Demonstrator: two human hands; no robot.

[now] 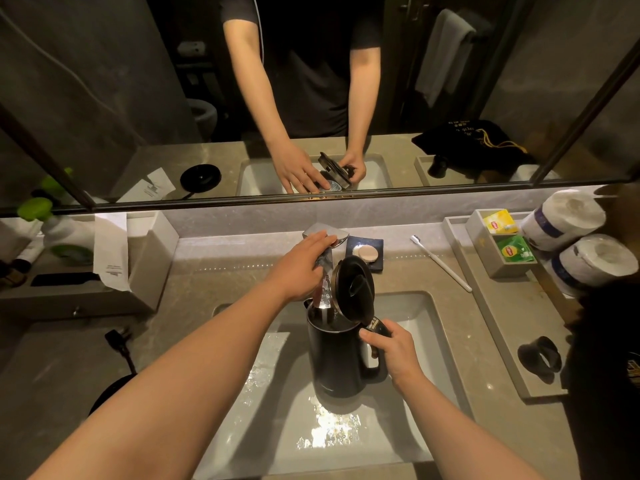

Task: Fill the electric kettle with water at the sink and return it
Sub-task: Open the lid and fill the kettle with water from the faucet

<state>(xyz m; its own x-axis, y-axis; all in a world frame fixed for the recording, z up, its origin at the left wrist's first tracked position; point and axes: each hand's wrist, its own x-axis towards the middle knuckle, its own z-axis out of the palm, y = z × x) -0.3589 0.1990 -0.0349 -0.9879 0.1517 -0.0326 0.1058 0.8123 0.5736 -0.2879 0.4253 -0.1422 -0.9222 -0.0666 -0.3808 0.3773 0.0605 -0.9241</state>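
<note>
Holding the kettle (337, 362) upright in the sink (420, 306), the right hand (391, 348) clamps its handle; left hand (301, 265) presses closed on the faucet (325, 271) above the kettle.

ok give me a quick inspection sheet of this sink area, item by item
surface: stone countertop, wet sink basin
job's things: black electric kettle upright in the basin, lid open, under the faucet; kettle base on the counter at left
clutter: toothbrush, soap dish, tea bags, toilet paper rolls, tissue box
grips: left hand on the faucet; right hand holding the kettle handle
cables: plug and cord by the base
surroundings: mirror above
</note>
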